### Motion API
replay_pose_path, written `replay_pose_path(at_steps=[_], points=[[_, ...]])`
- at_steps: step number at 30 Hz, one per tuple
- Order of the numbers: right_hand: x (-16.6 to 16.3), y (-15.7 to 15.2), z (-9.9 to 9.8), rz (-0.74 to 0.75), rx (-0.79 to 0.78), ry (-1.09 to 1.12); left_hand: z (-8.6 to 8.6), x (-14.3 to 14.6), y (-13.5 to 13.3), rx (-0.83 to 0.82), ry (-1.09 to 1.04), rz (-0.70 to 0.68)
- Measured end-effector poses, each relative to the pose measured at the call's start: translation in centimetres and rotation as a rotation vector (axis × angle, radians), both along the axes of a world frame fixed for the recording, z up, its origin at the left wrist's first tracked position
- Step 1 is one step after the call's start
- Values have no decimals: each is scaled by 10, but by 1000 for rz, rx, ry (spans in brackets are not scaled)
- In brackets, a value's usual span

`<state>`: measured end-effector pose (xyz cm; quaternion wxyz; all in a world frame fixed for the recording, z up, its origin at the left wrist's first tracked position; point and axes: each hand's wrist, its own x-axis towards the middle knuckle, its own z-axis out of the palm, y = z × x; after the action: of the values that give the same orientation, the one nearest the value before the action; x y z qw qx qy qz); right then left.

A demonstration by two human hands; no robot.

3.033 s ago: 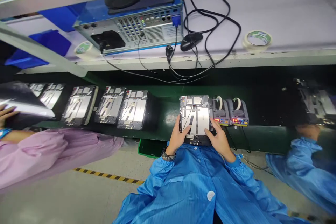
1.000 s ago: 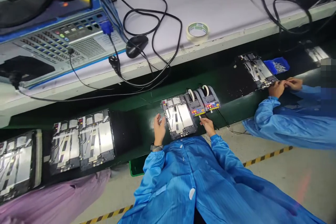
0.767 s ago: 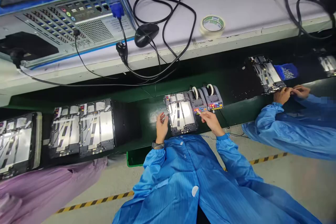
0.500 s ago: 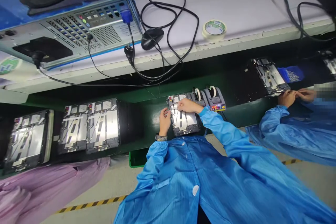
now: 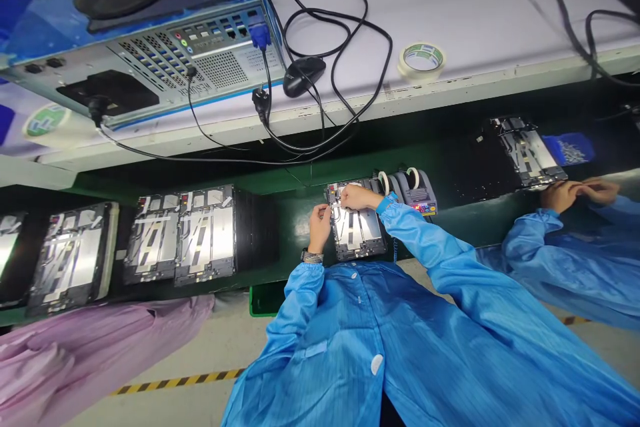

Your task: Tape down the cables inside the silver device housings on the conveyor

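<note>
An opened tablet-like device [image 5: 357,230], silver plate and dark circuit parts showing, lies on the green bench before me. Over its upper part is my right hand [image 5: 355,197], fingers curled and pinched together; whatever they hold is too small to make out. At the device's upper left edge, my left hand [image 5: 319,225] has its fingers bent, the tips near the edge; I cannot tell whether they grip anything. Just right of the device stands a tape dispenser [image 5: 421,197] with lit red digits, a second grey one beside it, partly behind my right forearm.
Several similar opened devices [image 5: 207,237] lie along the bench to the left. A co-worker's hands [image 5: 563,197] are at another device [image 5: 531,153] on the right, near a blue bag [image 5: 570,148]. On the shelf sit a computer case [image 5: 150,60], cables, a mouse [image 5: 304,75] and a tape roll [image 5: 423,60].
The whole view has shifted, so things appear slightly farther right. My right hand stays pinched over the device's upper part; my left hand stays at its left edge.
</note>
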<state>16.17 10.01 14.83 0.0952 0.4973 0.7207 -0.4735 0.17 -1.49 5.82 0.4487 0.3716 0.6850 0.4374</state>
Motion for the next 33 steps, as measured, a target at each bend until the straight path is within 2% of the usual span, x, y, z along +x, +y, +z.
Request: replay_pose_path(at_steps=[5, 10, 18, 22, 28, 33], points=[[-1, 1, -2, -16, -4, -7, 2, 1, 4, -5, 41, 4], [-1, -1, 3, -5, 11, -24, 8, -1, 10, 1, 175, -40], [-3, -5, 22, 16, 37, -65, 45, 5, 16, -131, 684, -217], [-1, -1, 24, 35, 66, -127, 57, 15, 18, -172, 835, -260], [17, 3, 19, -5, 71, -110, 67, 25, 23, -221, 885, -310], [29, -4, 12, -85, 79, -58, 70, 25, 23, -217, 856, -284]])
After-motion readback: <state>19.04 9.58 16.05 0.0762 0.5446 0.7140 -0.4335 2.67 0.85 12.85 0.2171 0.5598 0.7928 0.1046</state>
